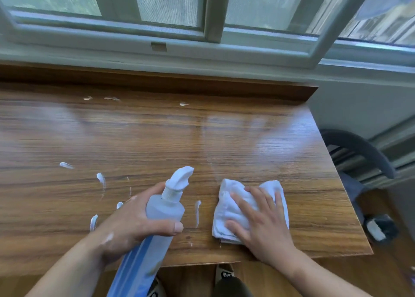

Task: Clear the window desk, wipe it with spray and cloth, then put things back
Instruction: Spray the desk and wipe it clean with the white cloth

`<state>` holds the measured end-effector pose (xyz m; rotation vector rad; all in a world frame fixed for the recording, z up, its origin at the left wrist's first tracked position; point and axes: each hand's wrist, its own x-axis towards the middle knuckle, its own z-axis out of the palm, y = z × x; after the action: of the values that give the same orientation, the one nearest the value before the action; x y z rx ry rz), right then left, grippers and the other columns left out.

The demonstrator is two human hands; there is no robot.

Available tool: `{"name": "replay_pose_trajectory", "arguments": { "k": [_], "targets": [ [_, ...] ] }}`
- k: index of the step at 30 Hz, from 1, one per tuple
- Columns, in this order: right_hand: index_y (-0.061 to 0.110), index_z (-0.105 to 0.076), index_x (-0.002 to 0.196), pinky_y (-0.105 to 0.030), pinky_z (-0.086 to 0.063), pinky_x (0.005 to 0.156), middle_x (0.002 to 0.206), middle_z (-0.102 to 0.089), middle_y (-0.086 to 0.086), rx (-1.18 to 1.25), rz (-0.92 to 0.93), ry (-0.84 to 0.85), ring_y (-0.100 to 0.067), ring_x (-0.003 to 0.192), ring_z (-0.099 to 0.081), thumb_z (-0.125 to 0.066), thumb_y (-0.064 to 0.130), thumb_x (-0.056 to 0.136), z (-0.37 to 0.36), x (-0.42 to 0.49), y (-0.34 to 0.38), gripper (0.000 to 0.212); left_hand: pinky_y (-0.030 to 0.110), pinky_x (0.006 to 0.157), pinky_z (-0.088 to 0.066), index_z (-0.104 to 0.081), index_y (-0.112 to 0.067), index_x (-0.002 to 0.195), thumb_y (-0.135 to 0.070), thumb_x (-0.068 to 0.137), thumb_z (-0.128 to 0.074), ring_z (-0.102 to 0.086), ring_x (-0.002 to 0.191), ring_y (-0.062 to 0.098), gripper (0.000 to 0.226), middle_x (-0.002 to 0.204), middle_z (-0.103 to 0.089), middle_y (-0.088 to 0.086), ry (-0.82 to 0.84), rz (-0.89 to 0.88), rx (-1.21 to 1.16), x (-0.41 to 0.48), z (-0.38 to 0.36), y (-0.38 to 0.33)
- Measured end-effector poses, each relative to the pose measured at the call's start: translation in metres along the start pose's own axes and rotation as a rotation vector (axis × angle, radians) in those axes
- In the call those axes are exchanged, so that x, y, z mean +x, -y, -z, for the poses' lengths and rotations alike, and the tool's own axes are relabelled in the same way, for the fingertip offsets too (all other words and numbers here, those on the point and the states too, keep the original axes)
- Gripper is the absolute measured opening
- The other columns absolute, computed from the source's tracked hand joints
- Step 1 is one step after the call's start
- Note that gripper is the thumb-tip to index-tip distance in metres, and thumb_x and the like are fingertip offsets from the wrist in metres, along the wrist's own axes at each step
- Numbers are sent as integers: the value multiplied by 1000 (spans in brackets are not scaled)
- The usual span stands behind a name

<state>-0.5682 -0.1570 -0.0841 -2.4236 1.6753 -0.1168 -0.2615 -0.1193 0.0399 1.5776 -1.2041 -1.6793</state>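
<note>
L hand (132, 225) fingers wrap spray bottle (161, 211), nozzle tilted fwd over surface (157, 135). R hand (258, 218) lies palm-down, fingers spread flat on white cloth (233, 207) nr front-R edge. Foam streaks (101, 180) at L.

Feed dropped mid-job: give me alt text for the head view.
The left hand grips a spray bottle above the wooden desk, nozzle pointing away, while the right hand presses flat on a white cloth near the desk's front right corner. Several white streaks dot the desk's left side and far edge; a window runs behind.
</note>
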Motion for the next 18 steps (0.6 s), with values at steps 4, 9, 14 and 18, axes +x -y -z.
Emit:
{"name": "replay_pose_trajectory", "arguments": {
  "k": [4,9,14,18],
  "targets": [
    [48,-45,143,-65,-17,117,145,-42,4,-19,-63,1,-25,137,-38,-46,75,83,1,8,5,65,26,84,-54,-68,-55,112,-52,46,-86,-72,95,18,69,110,-75,3,4,-3,5,1,2,0],
    [53,-26,148,-59,1,121,155,-24,9,-23,-181,74,-20,145,-17,-25,82,82,16,96,12,73,6,78,-50,-66,-60,111,-52,46,-84,-70,99,14,68,112,-75,0,-5,36,-3,-5,1,10],
    [48,-32,149,-62,3,119,158,-27,1,32,-271,49,-24,147,-17,-29,79,87,20,197,14,70,32,87,-55,-67,-52,118,-49,51,-86,-71,98,24,70,110,-74,9,-4,76,5,-17,-4,24],
    [46,-31,149,-62,2,119,159,-27,-1,23,-246,57,-24,149,-16,-27,81,86,18,202,11,73,23,79,-53,-69,-48,114,-47,50,-86,-69,88,16,66,105,-72,12,33,97,30,-28,-14,32]
  ]
}}
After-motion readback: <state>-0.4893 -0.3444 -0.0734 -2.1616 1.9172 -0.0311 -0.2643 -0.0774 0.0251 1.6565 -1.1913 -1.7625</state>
